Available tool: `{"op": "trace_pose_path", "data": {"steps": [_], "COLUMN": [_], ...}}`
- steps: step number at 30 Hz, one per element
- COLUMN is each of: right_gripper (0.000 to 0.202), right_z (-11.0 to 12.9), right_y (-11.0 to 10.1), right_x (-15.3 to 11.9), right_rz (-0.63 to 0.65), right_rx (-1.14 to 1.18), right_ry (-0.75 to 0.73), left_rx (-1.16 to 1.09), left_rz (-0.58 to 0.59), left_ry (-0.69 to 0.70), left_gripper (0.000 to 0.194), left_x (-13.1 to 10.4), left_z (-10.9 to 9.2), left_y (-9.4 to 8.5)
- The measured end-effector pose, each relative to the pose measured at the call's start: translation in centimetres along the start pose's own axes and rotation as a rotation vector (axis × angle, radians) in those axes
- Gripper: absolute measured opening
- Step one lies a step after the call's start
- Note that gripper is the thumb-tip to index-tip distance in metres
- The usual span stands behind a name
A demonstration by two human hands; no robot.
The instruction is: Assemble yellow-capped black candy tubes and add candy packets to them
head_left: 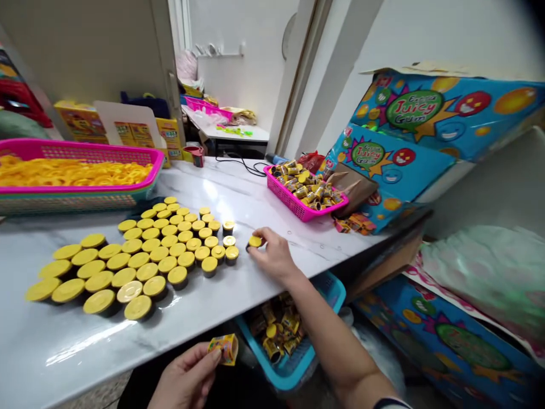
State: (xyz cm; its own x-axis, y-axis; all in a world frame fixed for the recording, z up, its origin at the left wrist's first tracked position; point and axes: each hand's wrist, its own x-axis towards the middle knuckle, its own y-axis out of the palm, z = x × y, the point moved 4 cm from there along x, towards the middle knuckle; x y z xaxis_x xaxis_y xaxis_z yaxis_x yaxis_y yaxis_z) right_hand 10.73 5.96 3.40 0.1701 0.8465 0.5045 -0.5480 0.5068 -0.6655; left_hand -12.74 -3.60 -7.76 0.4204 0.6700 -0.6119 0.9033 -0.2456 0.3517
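My left hand (189, 375), low in the view in front of the table edge, pinches a small printed wrapper sleeve (225, 349) with an open end. Over the table, my right hand (275, 255) has its thumb and fingers around a small dark tub with a yellow lid (255, 241). To its left stand many similar yellow-lidded tubs (168, 264), upright and close together on the marble-patterned white table (204, 318). Whether the held tub touches the tabletop, I cannot tell.
A pink basket (298, 209) of wrapped tubs stands beyond my right hand. Below the table edge, a blue basket (293, 380) holds more. At left, another pink basket (155, 165) contains yellow-orange strips. Blue gum boxes (387, 170) lean at right.
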Motion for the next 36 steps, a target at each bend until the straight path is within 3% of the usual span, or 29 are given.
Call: {"op": "trace_pose_path", "data": {"steps": [7, 12, 16, 24, 30, 36], "right_gripper": [0.029, 0.037, 0.035, 0.032, 0.035, 0.029], "right_z": [-1.0, 0.6, 2.3, 2.5, 3.2, 3.6], "right_y": [-3.1, -1.7, 0.1, 1.0, 1.2, 1.8], "right_x": [-5.1, -11.9, -15.4, -16.4, -16.7, -17.2], "right_rz": [0.018, 0.183, 0.201, 0.233, 0.162, 0.214], "right_rx": [0.122, 0.788, 0.973, 0.947, 0.93, 1.013], "right_ry": [0.157, 0.595, 0.734, 0.761, 0.836, 0.882], "left_rx": [-0.113, -0.329, -0.416, -0.473, -0.444, -0.46], "left_rz": [-0.021, 0.011, 0.038, 0.119, 0.068, 0.055], "left_ry": [0.032, -0.047, -0.078, -0.071, -0.022, -0.041], "left_gripper": [0.039, 0.033, 0.029, 0.035, 0.035, 0.034], "left_x": [-1.2, -0.4, -0.4, -0.4, -0.2, -0.1], "left_z": [-1.3, -1.1, -0.7, -0.4, 0.6, 0.8], "left_y": [1.4, 1.4, 1.8, 2.1, 2.0, 2.1]}}
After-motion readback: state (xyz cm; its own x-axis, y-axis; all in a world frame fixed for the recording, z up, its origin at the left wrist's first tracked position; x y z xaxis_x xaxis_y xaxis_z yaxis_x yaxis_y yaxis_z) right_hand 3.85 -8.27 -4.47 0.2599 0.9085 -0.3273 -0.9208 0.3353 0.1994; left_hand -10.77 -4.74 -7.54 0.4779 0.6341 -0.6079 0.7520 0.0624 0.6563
